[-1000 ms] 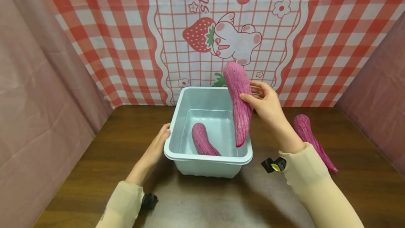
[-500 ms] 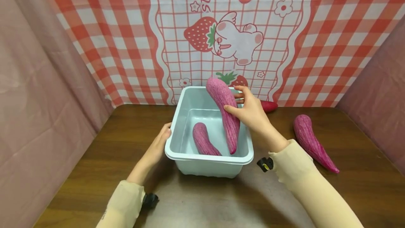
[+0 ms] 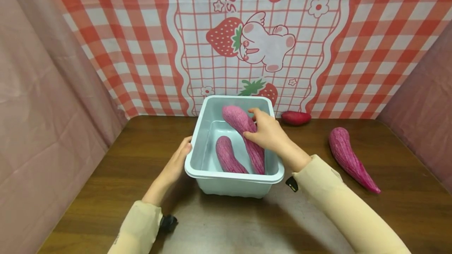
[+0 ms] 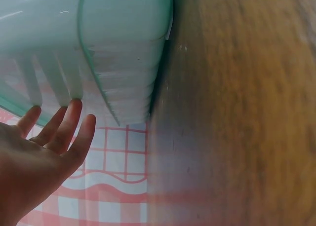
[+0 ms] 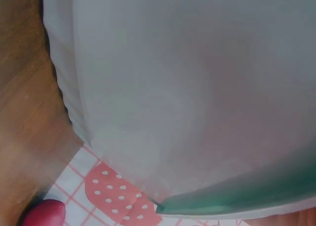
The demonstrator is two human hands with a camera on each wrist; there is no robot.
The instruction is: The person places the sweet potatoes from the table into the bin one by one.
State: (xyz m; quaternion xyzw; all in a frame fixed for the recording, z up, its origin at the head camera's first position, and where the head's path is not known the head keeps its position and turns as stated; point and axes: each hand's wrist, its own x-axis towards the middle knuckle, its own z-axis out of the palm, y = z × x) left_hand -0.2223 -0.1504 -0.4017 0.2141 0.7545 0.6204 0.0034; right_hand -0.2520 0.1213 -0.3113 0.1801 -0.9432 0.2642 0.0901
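A pale blue plastic basin (image 3: 233, 186) stands mid-table in the head view. My right hand (image 3: 269, 131) reaches over its right rim and holds a long, bumpy purple-pink vegetable (image 3: 236, 117), thumb on the near side and fingers on the far side. That vegetable slants inside the basin, its thin end low toward the front right. A second purple-pink vegetable (image 3: 226, 154) lies in the basin to its left. My left hand (image 3: 176, 160) rests against the basin's left side; in the left wrist view its extended fingertips touch the outer wall. The right wrist view shows mostly basin wall (image 5: 173, 88), with the hand hidden.
Another purple-pink vegetable (image 3: 349, 160) lies on the brown wooden table (image 3: 116, 167) at the right. A smaller dark red vegetable (image 3: 296, 118) lies behind the basin's right side, near the checked strawberry curtain (image 3: 141, 50). Pink cloth (image 3: 53, 89) hangs at the left.
My right hand has brought the vegetable left and down from above the basin's right rim into it. This uncovers the dark red vegetable behind. The left hand stays in place.
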